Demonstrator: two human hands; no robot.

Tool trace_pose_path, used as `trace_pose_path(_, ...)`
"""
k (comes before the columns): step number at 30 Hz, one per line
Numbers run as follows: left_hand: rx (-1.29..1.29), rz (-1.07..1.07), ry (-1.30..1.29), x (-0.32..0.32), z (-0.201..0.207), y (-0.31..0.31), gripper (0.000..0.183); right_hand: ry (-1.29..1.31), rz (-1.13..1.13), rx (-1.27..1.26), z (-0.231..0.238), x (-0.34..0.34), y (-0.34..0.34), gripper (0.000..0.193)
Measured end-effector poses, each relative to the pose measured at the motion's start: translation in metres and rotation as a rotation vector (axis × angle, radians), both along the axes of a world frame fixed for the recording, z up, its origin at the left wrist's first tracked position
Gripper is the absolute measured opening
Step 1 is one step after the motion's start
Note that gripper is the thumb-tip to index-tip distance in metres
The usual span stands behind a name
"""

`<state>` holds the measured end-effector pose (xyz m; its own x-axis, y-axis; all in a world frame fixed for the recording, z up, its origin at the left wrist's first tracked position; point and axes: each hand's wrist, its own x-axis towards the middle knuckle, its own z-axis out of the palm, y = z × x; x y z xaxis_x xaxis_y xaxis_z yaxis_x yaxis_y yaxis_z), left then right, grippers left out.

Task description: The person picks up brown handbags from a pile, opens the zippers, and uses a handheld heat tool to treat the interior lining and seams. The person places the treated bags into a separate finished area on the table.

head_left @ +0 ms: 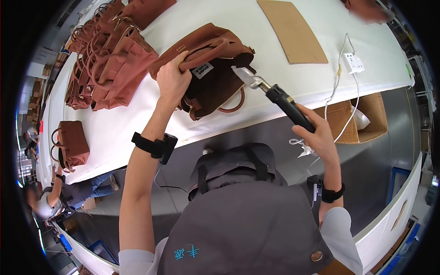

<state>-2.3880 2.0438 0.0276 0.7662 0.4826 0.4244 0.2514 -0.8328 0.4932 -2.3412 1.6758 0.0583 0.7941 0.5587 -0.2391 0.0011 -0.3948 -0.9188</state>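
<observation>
Left hand [173, 81]: closed firmly on the brown handbag [208, 37], near its handle | Right hand [320, 136]: wrapped around the metal-tipped black tool [278, 97] | Handbag: open, on the white table [288, 80], near the edge | Tool: tip at bag's mouth, contact I cannot tell

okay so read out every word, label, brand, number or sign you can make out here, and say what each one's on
I don't repeat wording, only where it stands:
White label inside the brown bag: bold dark print, legible.
Bag's leather near the left hand: small gold-toned lettering, too small to read surely.
Dark grey apron: two blue characters, clear.
</observation>
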Motion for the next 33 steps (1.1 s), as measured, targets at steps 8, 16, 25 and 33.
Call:
trace_pose_path(8, 0.023, -0.04, 0.017, -0.002, 0.0, -0.003, 0.043, -0.674, 0.094, -0.392, -0.054, 0.005, 0.071, 0.058)
trace_pose_path(16, 0.028, -0.035, 0.019, -0.004, -0.003, -0.004, 0.043, -0.705, 0.167, -0.457, -0.061, -0.01, 0.089, 0.059)
trace_pose_path(25, 0.011, -0.057, 0.028, -0.005, 0.002, -0.005, 0.041, -0.675, 0.04, -0.471, -0.064, 0.004, 0.083, 0.059)
trace_pose_path(33, -0.013, -0.051, 0.056, -0.003, -0.001, -0.005, 0.041, -0.61, 0.284, -0.407, -0.064, -0.046, 0.099, 0.062)
